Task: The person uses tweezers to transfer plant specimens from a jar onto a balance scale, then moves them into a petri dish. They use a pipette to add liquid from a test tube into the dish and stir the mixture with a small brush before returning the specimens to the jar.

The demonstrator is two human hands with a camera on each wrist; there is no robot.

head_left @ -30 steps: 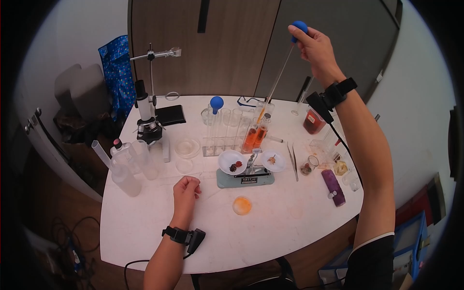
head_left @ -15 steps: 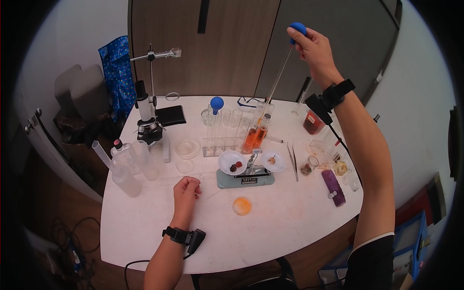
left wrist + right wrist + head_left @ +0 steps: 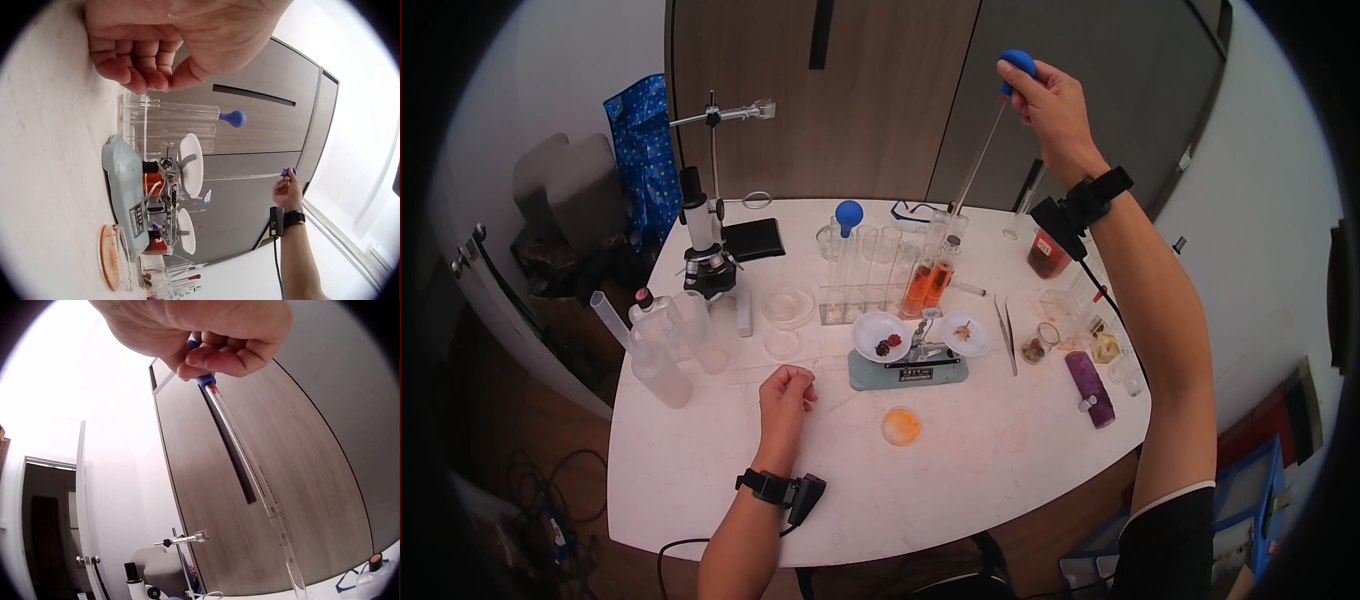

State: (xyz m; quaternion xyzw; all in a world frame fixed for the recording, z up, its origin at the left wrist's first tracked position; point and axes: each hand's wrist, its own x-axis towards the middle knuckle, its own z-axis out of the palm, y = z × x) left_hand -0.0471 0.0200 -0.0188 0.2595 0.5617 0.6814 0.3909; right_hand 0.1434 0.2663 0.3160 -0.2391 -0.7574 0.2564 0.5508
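High at the right, my right hand point(image 3: 1057, 118) grips a blue rubber bulb point(image 3: 1018, 64) on a long graduated glass pipette point(image 3: 240, 440). The pipette slants down to a pair of glass vessels of orange liquid point(image 3: 917, 288) behind the balance; its tip is hidden among them. My left hand point(image 3: 785, 402) rests on the table, fingers loosely curled and holding nothing. To its right stands a pale green two-pan balance point(image 3: 908, 376), dark red pieces on the left pan and a dried bit on the right. In front lies a petri dish point(image 3: 901, 426) with orange contents.
Left stand a microscope point(image 3: 700, 235), a clamp stand point(image 3: 714, 150) and plastic wash bottles point(image 3: 662, 375). A tube rack point(image 3: 840, 312), holding a second blue bulb point(image 3: 848, 214), is behind the balance. Tweezers point(image 3: 1007, 335), a glass jar point(image 3: 1040, 343) and a purple roll point(image 3: 1090, 388) lie right.
The orange colour inside the lower pipette has sunk, leaving clear glass above the vessels. My right hand has shifted very slightly; my left hand has stayed still.
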